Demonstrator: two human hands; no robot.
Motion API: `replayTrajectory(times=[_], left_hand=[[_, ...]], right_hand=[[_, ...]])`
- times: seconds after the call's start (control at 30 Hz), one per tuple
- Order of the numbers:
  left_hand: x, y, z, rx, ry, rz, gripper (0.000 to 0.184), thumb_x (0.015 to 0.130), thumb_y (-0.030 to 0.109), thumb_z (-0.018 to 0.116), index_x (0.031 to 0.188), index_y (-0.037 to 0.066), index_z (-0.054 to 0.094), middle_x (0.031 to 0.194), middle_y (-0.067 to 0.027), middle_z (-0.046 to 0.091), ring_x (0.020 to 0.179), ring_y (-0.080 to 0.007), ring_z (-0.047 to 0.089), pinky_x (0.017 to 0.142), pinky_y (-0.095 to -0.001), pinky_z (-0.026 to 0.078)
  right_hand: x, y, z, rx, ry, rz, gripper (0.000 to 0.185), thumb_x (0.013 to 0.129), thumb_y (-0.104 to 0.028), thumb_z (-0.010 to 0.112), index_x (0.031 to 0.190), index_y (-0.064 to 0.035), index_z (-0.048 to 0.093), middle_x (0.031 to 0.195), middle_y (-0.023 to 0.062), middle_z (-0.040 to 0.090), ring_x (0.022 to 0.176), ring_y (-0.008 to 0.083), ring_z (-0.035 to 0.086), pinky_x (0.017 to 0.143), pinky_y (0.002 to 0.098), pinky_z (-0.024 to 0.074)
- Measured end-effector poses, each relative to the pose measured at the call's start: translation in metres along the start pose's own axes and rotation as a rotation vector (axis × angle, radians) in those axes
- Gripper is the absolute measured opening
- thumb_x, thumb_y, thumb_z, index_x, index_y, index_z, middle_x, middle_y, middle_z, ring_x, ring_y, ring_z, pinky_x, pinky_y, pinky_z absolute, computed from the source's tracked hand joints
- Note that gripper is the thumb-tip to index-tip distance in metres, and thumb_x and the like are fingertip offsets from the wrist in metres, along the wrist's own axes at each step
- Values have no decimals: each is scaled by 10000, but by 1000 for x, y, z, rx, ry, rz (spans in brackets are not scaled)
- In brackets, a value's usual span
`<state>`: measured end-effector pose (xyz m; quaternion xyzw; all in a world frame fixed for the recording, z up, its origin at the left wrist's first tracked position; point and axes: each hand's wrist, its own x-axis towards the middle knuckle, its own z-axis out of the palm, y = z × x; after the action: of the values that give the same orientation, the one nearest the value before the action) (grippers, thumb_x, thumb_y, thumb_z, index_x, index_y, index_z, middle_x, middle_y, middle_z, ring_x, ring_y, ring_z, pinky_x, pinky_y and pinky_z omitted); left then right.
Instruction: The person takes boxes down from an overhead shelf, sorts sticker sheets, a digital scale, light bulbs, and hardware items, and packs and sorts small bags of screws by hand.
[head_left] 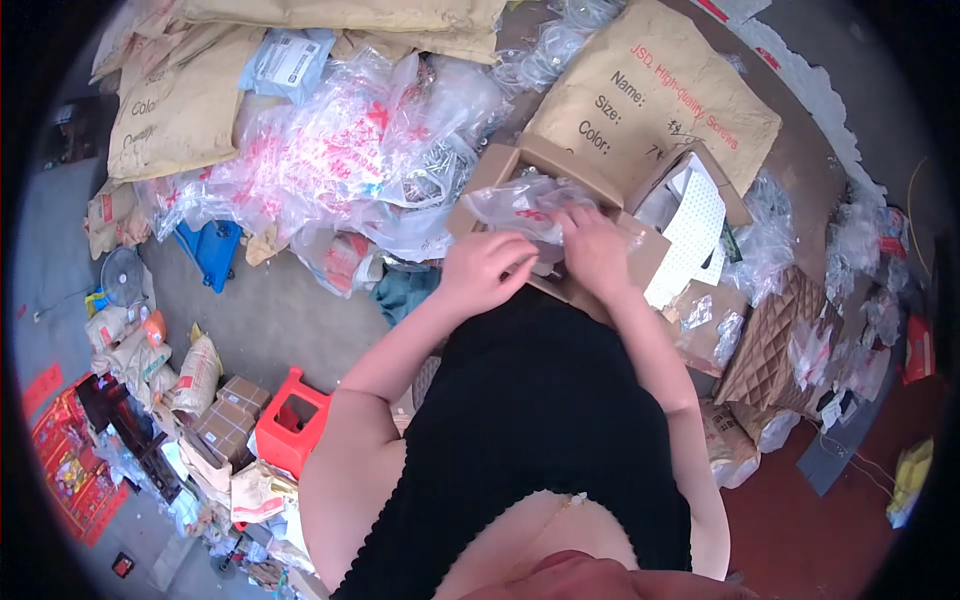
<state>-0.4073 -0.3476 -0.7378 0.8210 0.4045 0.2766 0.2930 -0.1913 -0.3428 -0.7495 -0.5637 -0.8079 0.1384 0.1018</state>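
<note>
An open cardboard box (572, 163) stands against the front of my body, with a clear plastic bag (510, 203) inside it. My right hand (592, 240) reaches into the box, its fingers bent down on the bag; whether they grip the plastic is too small to tell. At the box's near left corner is my left hand (490, 270), its fingers curled with the tips close to the thumb. Anything between those fingertips is hidden. Right of the box, a second open box (735, 193) holds white dotted sheets (692, 235).
A large brown paper sack (650, 95) lies behind the boxes. Clear bags with red print (330, 140) are heaped at the back left, near a blue plastic piece (210, 255). A red stool (292, 422) stands at lower left. Quilted brown material (775, 350) is at the right.
</note>
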Motion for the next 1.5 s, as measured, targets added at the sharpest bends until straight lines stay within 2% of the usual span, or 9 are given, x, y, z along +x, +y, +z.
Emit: replayTrajectory(times=[0.17, 0.33, 0.7, 0.9, 1.0, 1.13, 1.2, 1.4, 1.5], left_hand=[[12, -2, -11, 121, 89, 33, 583, 795, 286, 726, 1330, 149, 540, 1407, -156, 437, 1327, -398, 381, 1073, -485, 345], [25, -4, 10, 210, -98, 49, 601, 859, 306, 653, 1399, 129, 456, 1375, -203, 471, 1284, -393, 436, 1053, -478, 375], [60, -61, 63, 8, -376, -431, 434, 888, 168, 435, 1272, -36, 428, 1166, -318, 577, 1080, -448, 580, 949, -509, 458], [65, -1, 10, 207, -472, -479, 465, 851, 148, 532, 1276, -24, 449, 1205, -301, 550, 1087, -406, 590, 939, -497, 468], [29, 0, -4, 272, 56, 67, 521, 808, 179, 631, 1261, -16, 464, 1175, -255, 574, 1131, -373, 551, 961, -458, 447], [-32, -41, 21, 261, 444, -446, 680, 746, 340, 726, 1272, -3, 463, 1163, -223, 593, 1143, -377, 535, 975, -463, 422], [-48, -73, 30, -71, -71, -835, 766, 761, 516, 671, 1282, -8, 469, 1159, -260, 594, 1102, -407, 574, 956, -475, 441], [-41, -77, 53, -2, -203, -884, 811, 763, 644, 553, 1303, 41, 505, 1143, -265, 627, 1059, -414, 613, 917, -476, 479], [-28, -56, 30, 13, -240, -871, 669, 799, 559, 504, 1266, 82, 546, 1072, -240, 660, 1008, -409, 632, 898, -487, 485]], right_hand=[[37, 22, -18, 460, -344, 204, 493, 831, -176, 531, 1304, -47, 487, 1250, 231, 572, 1149, 378, 560, 932, 444, 469], [25, 20, -36, 543, -577, 83, 674, 796, -317, 615, 1325, 42, 404, 1267, 266, 542, 1171, 395, 539, 992, 440, 427], [-92, 45, -33, 367, 603, 487, 614, 837, -139, 653, 1394, -47, 411, 1366, 209, 464, 1252, 367, 461, 1071, 429, 353], [-144, 67, 11, 834, 47, 814, 685, 855, -464, 670, 1314, 16, 502, 936, 144, 684, 808, 184, 650, 713, 310, 518], [-128, 63, -7, 956, -60, 809, 675, 816, -482, 705, 1243, 23, 569, 959, 127, 698, 832, 197, 668, 723, 296, 526], [-105, 78, -13, 890, -283, 785, 678, 799, -484, 721, 1235, 14, 579, 1027, 115, 691, 891, 199, 662, 752, 302, 529], [-105, 81, -8, 1070, -283, 834, 666, 795, -475, 729, 1235, 4, 586, 1099, 100, 672, 969, 202, 644, 800, 325, 525], [-106, 79, 21, 1177, -105, 606, 603, 802, -465, 712, 1181, -6, 616, 1061, 119, 692, 965, 240, 663, 840, 359, 519], [-80, 35, -29, 538, -161, 714, 578, 796, -480, 637, 1084, 21, 646, 933, 231, 690, 914, 366, 673, 826, 402, 524]])
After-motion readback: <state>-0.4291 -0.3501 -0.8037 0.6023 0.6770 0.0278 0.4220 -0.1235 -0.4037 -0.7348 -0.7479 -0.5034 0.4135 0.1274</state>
